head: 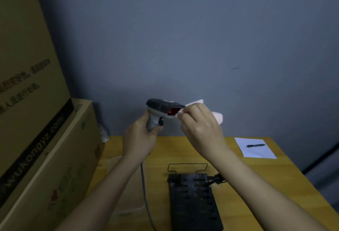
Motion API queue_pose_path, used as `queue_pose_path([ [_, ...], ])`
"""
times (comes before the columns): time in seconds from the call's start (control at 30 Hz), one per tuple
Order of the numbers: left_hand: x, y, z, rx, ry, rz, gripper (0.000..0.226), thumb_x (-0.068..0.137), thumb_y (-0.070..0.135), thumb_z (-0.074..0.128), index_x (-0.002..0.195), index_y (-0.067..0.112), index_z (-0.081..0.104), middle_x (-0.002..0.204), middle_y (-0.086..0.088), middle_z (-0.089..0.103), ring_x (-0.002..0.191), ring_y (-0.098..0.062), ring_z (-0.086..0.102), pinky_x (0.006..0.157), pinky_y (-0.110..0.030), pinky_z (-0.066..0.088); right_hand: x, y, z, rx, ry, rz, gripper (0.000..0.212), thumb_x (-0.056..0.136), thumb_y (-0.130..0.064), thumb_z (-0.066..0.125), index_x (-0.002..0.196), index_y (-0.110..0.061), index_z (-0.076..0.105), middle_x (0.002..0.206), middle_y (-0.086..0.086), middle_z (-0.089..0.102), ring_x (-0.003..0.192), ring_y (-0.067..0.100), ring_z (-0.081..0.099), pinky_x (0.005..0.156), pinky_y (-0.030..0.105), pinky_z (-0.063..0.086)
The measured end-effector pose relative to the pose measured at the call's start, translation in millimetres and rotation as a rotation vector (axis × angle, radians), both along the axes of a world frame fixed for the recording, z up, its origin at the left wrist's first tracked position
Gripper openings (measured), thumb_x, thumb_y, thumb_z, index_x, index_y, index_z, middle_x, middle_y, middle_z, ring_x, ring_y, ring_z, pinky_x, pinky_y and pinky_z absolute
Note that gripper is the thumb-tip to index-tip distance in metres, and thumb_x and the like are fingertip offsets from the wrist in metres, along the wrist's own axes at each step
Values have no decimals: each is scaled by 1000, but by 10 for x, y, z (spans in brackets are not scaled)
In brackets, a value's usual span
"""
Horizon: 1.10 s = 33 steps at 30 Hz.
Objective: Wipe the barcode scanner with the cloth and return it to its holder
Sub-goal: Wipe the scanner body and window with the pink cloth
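Note:
I hold the grey barcode scanner (161, 106) up above the yellow table, my left hand (141, 139) wrapped round its handle. Its red scan window faces right and glows. My right hand (200, 126) pinches a pale pink cloth (217, 116) against that window; most of the cloth sticks out behind my fingers. A grey cable (145, 192) hangs from the handle down to the table. The black perforated holder (192, 201) with a wire loop at its far end lies flat on the table below my hands.
Stacked cardboard boxes (45, 139) stand along the left side of the table. A white sheet of paper (255, 148) with a dark pen (255, 145) on it lies at the back right. A grey wall stands close behind the table (275, 184).

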<state>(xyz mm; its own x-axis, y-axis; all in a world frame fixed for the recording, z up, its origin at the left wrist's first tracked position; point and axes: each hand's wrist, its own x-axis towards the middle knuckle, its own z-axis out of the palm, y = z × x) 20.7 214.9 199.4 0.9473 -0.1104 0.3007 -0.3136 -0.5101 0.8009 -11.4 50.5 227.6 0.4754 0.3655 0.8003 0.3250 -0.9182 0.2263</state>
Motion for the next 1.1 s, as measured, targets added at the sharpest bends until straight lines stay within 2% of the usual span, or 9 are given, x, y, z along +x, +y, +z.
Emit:
queue_pose_path([
  [0.17, -18, -8, -22, 13, -16, 5, 28, 83, 36, 62, 110, 32, 58, 89, 0, 71, 85, -22, 64, 71, -38, 53, -47, -10, 90, 174, 107, 71, 18, 83, -8, 55, 86, -3, 72, 82, 12, 67, 84, 20, 50, 70, 13, 22],
  [0.3, -4, 20, -30, 88, -59, 25, 29, 83, 36, 62, 111, 28, 56, 88, -1, 71, 83, -25, 64, 64, -34, 49, -53, -51, 13, 239, 205, 107, 12, 82, -6, 64, 92, -4, 71, 85, 11, 66, 86, 19, 51, 74, 15, 32],
  [0.43, -23, 43, -26, 154, -121, 38, 35, 83, 32, 63, 116, 25, 54, 86, -3, 70, 82, -27, 65, 50, -26, 31, -77, -53, -29, 318, 215, 163, 12, 78, -3, 71, 90, -6, 72, 84, 7, 68, 84, 17, 58, 73, 16, 39],
  [0.57, -30, 33, -44, 183, -174, 31, 40, 84, 26, 62, 122, 23, 51, 93, -8, 71, 88, -31, 65, 59, -31, 43, -162, 21, -4, 504, 231, 241, 10, 77, -10, 73, 88, -8, 74, 85, 6, 70, 84, 12, 60, 71, 19, 47],
  [0.7, 5, 0, -64, 189, -130, -11, 36, 85, 28, 58, 120, 23, 51, 90, -9, 71, 85, -32, 64, 57, -31, 42, -248, 65, 86, 1046, 530, 380, 9, 76, -8, 76, 81, -16, 73, 74, -11, 71, 73, 0, 65, 63, 15, 51],
  [0.77, 18, -14, -79, 154, -71, -13, 33, 83, 31, 61, 115, 25, 55, 89, -8, 72, 85, -30, 65, 60, -32, 47, -271, -7, 96, 1340, 517, 396, 12, 75, -12, 75, 75, -23, 69, 69, -12, 70, 67, 0, 64, 59, 19, 52],
  [0.9, -11, -103, -96, 130, -16, -24, 24, 80, 38, 64, 101, 27, 59, 85, -3, 71, 80, -23, 64, 66, -34, 52, -326, 8, 0, 1002, 273, 208, 9, 77, -13, 73, 76, -17, 64, 78, 3, 58, 73, -4, 55, 61, 10, 42],
  [1.03, -47, -170, -90, 32, 27, -58, 20, 80, 35, 65, 99, 29, 60, 84, 4, 70, 75, -16, 64, 65, -33, 51, -281, 22, -177, 564, 240, -10, 11, 82, -16, 64, 88, -7, 67, 81, 8, 56, 74, 18, 53, 55, 24, 38],
  [1.1, -29, -131, -106, -82, 92, -47, 22, 80, 31, 67, 101, 26, 62, 90, 8, 67, 84, -13, 63, 75, -35, 53, -239, -178, -203, 529, 312, -236, 9, 81, -10, 64, 88, -6, 68, 83, 11, 54, 77, 26, 56, 57, 28, 38],
])
